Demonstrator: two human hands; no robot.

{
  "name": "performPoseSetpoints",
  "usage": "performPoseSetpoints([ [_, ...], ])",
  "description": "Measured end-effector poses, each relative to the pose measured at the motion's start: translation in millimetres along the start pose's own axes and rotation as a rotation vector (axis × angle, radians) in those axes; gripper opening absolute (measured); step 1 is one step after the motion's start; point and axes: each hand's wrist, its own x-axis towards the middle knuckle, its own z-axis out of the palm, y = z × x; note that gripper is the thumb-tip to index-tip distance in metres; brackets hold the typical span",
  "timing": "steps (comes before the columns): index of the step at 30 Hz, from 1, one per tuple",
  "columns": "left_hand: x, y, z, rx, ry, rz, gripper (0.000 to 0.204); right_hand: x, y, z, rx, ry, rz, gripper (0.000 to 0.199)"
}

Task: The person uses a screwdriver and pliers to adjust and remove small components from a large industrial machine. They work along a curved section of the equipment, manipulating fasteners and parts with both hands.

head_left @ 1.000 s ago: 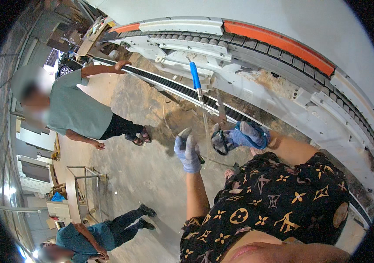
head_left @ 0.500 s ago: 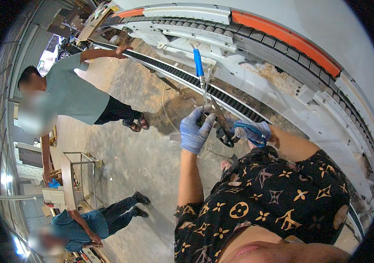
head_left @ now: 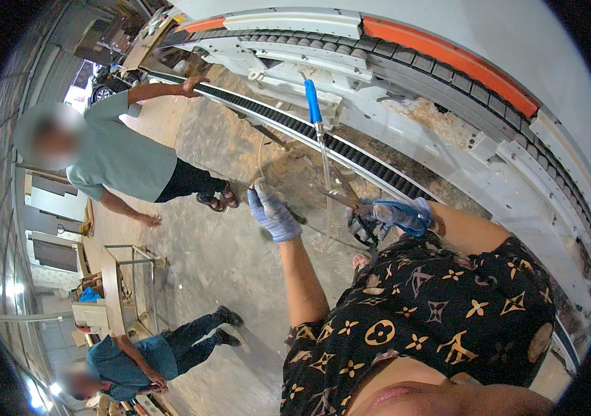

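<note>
While the left hand (head_left: pixel 272 213) lifts half-curled, grip apart — right hand (head_left: pixel 399 213) clamps a black tool (head_left: pixel 364 227).

You are standing in a factory hall or industrial workshop. A long white machine frame (head_left: pixel 448 132) with an orange strip (head_left: pixel 448 59) and a black ribbed belt (head_left: pixel 295 125) curves across the upper right. The bare concrete floor (head_left: pixel 226 256) is stained and dusty, with sawdust-like debris lying along the machine's edge. At the left edge you see stacked panels and a metal trolley frame (head_left: pixel 129 277), where two other people (head_left: pixel 122 156) work nearby.
</note>
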Motion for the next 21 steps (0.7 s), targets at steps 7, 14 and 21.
performPoseSetpoints([
  [7,-35,16,23,0.175,-0.538,-0.019,0.037,-6,-12,3,0.028,-0.007,-0.068,0.090],
  [14,-37,21,22,0.252,-0.587,-0.085,0.024,-4,-4,5,0.029,-0.004,-0.056,0.088],
  [21,1,-5,-15,0.115,-0.157,0.072,0.036,-8,-3,11,0.046,0.005,-0.068,0.088],
])
